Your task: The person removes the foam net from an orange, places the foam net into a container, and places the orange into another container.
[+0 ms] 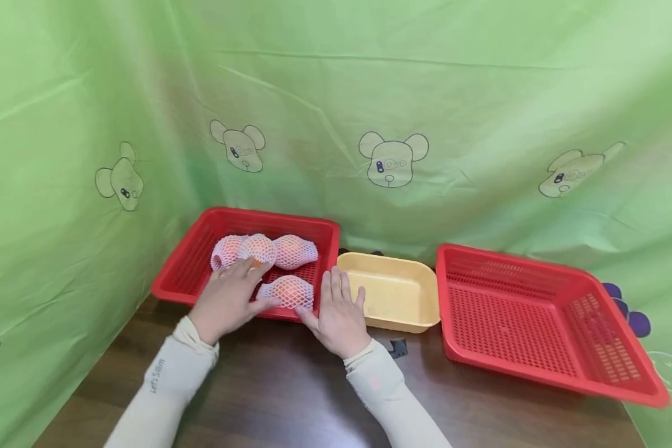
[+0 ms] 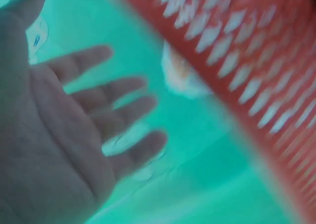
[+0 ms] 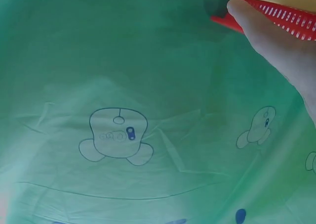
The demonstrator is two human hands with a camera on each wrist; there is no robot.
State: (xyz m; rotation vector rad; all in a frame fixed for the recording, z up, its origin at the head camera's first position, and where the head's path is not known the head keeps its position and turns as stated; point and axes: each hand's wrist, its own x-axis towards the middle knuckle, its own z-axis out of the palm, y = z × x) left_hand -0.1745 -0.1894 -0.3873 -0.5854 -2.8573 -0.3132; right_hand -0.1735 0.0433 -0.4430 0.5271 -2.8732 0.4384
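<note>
In the head view, several round fruits in white-pink foam nets lie in the left red plastic basket [image 1: 274,218]. A netted fruit [image 1: 288,291] sits near its front edge, and others, including a netted fruit [image 1: 294,251], are grouped towards the back. My left hand [image 1: 229,302] reaches over the basket's front with fingers extended, its thumb beside the front fruit and its fingertips overlapping the back group. On that fruit's other side, my right hand [image 1: 341,317] is flat with straight fingers by the basket's right rim. Loosely spread fingers of the left hand [image 2: 74,120] show in the left wrist view.
A shallow yellow tray [image 1: 394,295] stands right of the fruit basket. Beyond it is a larger red basket [image 1: 504,326] with a bare perforated floor. A small black piece [image 1: 398,348] lies on the brown table [image 1: 280,386]. Green printed cloth [image 1: 325,81] hangs behind and at the left.
</note>
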